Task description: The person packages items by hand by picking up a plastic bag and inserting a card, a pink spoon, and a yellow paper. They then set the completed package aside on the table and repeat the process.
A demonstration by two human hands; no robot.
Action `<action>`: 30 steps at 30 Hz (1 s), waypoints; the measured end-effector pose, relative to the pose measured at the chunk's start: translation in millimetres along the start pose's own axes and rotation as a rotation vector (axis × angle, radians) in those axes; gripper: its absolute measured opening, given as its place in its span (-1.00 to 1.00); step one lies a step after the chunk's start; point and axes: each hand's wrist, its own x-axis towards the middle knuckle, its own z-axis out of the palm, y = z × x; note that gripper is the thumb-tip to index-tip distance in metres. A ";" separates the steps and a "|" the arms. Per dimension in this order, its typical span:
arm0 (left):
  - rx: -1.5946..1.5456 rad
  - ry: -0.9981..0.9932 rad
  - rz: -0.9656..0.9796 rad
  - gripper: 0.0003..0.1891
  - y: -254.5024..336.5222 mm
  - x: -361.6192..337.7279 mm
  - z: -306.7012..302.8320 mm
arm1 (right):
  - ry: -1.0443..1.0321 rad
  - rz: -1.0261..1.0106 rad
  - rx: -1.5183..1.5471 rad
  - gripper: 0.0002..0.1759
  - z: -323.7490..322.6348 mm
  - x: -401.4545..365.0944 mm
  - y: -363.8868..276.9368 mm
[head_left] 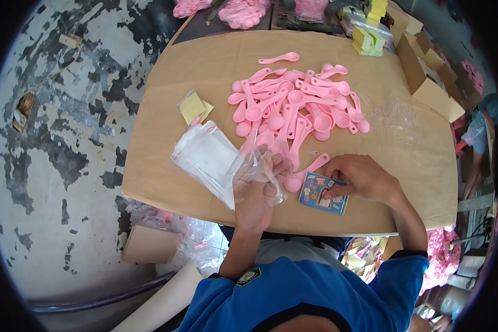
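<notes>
Head view, card (322,195) under right hand (361,177)

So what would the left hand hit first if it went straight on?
Probably the pile of pink spoons, just beyond the left hand and the clear bag it holds; depth is hard to judge.

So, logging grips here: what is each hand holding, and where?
Left hand grips a clear bag around its middle; right hand pinches the picture card at its upper edge.
</notes>
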 end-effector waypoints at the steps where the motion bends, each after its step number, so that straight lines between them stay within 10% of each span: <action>1: 0.002 0.002 0.002 -0.58 -1.9 -0.7 0.6 | -0.006 0.046 0.027 -0.65 -1.6 0.9 1.4; 11: 0.164 0.123 -0.011 -0.51 -9.1 5.4 5.4 | 0.160 0.121 0.395 -0.75 -18.6 -3.6 -2.7; 20: 0.224 0.115 0.027 -0.57 -12.6 8.1 4.0 | 0.076 -0.154 -0.140 -0.65 -4.6 -1.4 9.5; 30: 0.212 0.112 0.007 -0.60 -12.3 10.8 10.4 | 0.326 -0.074 0.262 -0.85 -16.2 -1.8 -0.9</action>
